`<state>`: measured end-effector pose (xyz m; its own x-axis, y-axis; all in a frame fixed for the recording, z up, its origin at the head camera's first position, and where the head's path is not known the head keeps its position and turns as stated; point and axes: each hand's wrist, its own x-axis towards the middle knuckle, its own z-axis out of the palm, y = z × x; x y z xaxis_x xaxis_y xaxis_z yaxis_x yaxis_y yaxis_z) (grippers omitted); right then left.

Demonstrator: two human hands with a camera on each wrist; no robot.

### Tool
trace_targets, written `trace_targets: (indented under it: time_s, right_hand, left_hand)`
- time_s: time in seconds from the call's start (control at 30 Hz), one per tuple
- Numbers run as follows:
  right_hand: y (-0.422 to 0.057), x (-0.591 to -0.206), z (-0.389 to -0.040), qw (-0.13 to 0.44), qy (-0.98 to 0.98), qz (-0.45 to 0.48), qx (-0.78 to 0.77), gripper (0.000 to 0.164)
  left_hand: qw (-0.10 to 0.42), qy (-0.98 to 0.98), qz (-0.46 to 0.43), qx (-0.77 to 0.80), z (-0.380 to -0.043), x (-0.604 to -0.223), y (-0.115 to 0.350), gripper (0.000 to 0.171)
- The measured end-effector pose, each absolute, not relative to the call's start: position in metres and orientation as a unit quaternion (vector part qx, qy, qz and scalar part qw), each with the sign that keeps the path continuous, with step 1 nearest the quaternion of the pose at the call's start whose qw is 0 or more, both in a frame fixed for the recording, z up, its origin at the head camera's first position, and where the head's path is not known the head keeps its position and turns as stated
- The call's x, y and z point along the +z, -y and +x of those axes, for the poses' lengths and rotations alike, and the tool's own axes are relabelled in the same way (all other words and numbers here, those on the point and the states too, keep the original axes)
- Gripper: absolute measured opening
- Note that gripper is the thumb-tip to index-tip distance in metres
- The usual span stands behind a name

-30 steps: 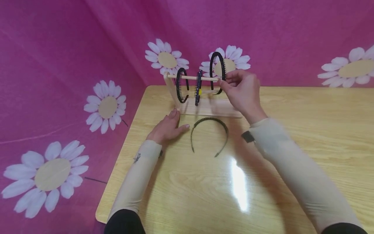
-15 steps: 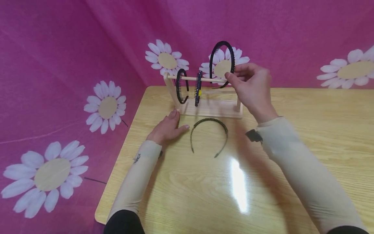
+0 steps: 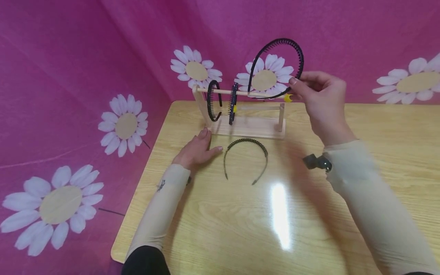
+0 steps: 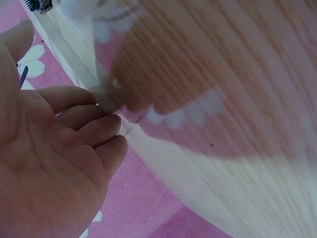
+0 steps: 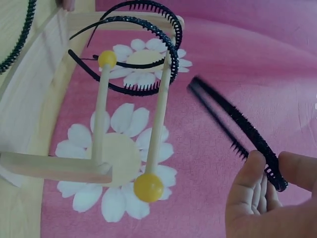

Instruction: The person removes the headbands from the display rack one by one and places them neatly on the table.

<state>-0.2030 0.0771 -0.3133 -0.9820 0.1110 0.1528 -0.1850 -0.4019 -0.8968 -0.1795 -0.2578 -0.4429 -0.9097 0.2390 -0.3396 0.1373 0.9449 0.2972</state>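
Note:
My right hand (image 3: 324, 103) pinches a black toothed headband (image 3: 301, 59) between thumb and fingers, up near the right end of a wooden stand's upper rod (image 3: 223, 91). The right wrist view shows this headband (image 5: 237, 116) apart from the rod, beside its yellow ball end (image 5: 148, 187). Two more dark headbands hang on the stand: a black one (image 3: 209, 103) at the left and a glittery one (image 3: 232, 105) mid-rod. My left hand (image 3: 194, 151) rests with extended fingers at the left end of the stand's base (image 3: 258, 128); its palm (image 4: 54, 163) fills the left wrist view's left side.
A thin dark headband with a beaded-looking top (image 3: 247, 140) lies on the wooden table (image 3: 220, 221) in front of the stand. The stand has a second, lower rod (image 5: 100, 114) with a yellow ball end. Pink flowered cloth (image 3: 343, 49) hangs behind and left.
My right hand has moved right, carrying the headband rightward and up along the rod to its end; the headband has turned to face the head view more. The left hand stays put.

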Motion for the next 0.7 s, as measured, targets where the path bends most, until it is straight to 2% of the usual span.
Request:
trace_targets:
  time_s: [0.37,0.7]
  right_hand:
    - [-0.11,-0.321,-0.188,-0.017,0.511,0.015,0.859,0.022]
    - [-0.149,-0.34,-0.174,-0.116,0.531,0.022,0.839,0.018]
  left_hand:
    - [0.187,-0.968,0.097,0.133,-0.179,-0.442,0.258,0.092]
    - [0.189,-0.968,0.097,0.135,-0.178,-0.444,0.257,0.092]
